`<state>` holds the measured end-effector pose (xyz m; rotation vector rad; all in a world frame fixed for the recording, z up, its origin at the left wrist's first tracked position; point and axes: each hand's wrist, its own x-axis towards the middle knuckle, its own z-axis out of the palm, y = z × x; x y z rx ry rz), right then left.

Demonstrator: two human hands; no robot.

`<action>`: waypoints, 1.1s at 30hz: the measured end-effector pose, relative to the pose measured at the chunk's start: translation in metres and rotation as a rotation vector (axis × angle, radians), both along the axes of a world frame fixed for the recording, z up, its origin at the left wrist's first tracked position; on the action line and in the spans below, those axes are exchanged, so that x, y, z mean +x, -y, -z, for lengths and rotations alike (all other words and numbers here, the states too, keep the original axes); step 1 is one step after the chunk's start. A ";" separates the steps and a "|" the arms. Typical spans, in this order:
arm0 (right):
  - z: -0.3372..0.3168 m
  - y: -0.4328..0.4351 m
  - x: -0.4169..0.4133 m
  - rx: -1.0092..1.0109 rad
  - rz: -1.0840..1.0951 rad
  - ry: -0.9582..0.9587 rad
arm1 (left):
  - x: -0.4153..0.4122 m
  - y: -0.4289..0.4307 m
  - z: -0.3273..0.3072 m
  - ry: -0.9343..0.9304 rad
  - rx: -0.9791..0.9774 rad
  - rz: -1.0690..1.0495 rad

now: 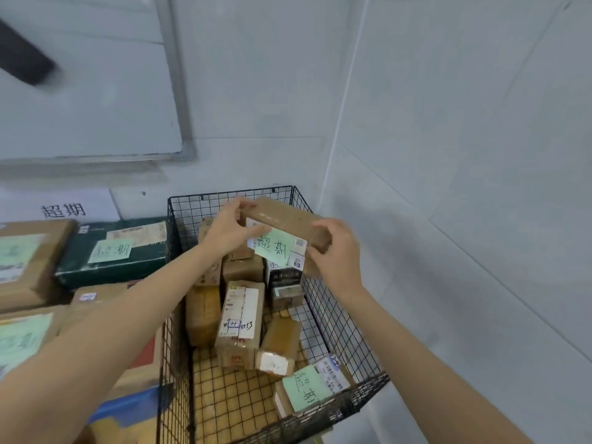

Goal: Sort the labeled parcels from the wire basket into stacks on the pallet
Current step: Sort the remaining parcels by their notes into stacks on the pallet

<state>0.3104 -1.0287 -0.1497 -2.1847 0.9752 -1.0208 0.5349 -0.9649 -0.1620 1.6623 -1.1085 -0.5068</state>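
Holding a brown cardboard parcel (pixel 288 217) with a green note (pixel 275 249) above the wire basket (pixel 346 331), gripped at its ends by curled fingers of left hand (pixel 229 230) and right hand (pixel 336 254)

Head view, looking down, close

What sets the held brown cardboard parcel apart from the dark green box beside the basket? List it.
The brown cardboard parcel is held tilted in the left hand and right hand; the dark green box lies flat, untouched. The parcel is plain brown, the box dark green. Both bear pale green handwritten notes.
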 end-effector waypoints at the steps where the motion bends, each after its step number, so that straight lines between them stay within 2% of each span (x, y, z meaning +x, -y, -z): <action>1: -0.009 0.002 0.003 -0.040 -0.011 0.045 | 0.002 -0.004 -0.011 -0.016 -0.043 -0.013; 7: -0.064 0.009 0.023 -0.175 -0.109 0.318 | 0.009 -0.033 -0.073 -0.121 -0.287 -0.165; 13: -0.106 -0.001 0.035 -0.163 -0.198 0.478 | 0.005 -0.071 -0.117 -0.133 -0.490 -0.238; 17: -0.130 -0.011 0.045 -0.150 -0.294 0.580 | 0.001 -0.101 -0.138 -0.102 -0.559 -0.307; 20: -0.142 -0.022 0.058 -0.134 -0.356 0.602 | -0.001 -0.125 -0.145 -0.027 -0.587 -0.295; 24: -0.149 -0.040 0.075 -0.083 -0.449 0.646 | 0.001 -0.158 -0.147 -0.024 -0.554 -0.320; 33: -0.136 -0.092 0.115 -0.040 -0.675 0.643 | -0.014 -0.243 -0.129 -0.019 -0.566 -0.543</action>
